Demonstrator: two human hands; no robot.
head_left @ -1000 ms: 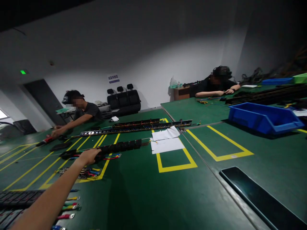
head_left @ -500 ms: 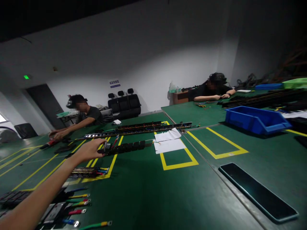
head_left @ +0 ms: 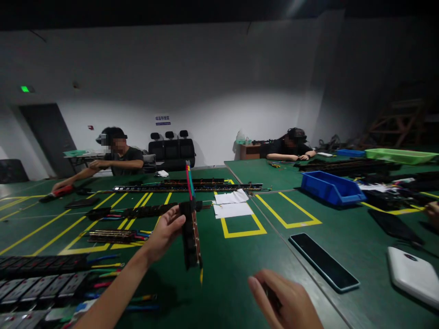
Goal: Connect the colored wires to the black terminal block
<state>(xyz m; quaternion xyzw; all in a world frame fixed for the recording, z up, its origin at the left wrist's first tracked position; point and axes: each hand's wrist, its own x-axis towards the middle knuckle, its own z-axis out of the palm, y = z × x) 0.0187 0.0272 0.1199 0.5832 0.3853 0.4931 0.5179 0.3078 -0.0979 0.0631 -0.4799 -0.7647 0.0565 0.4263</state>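
My left hand is closed around a black socket strip with copper-coloured bars along one side. The strip stands nearly upright above the table, with red, green and blue wires rising from its top and a yellow wire end hanging below. At the lower middle, apart from the strip, is my right hand. Its fingers are curled in toward the thumb, and whatever they hold, if anything, is hidden. Behind my left hand a similar black strip lies on the table.
Several socket strips with coloured leads lie at lower left. Copper bars lie above them. White papers, a phone, a blue bin and a white device rest on the green table. Two people sit across; another hand shows at right.
My left hand has lifted the black strip, now upright and nearer to me. My right hand has come into view from below. The view has turned slightly, and the person at left has raised one hand.
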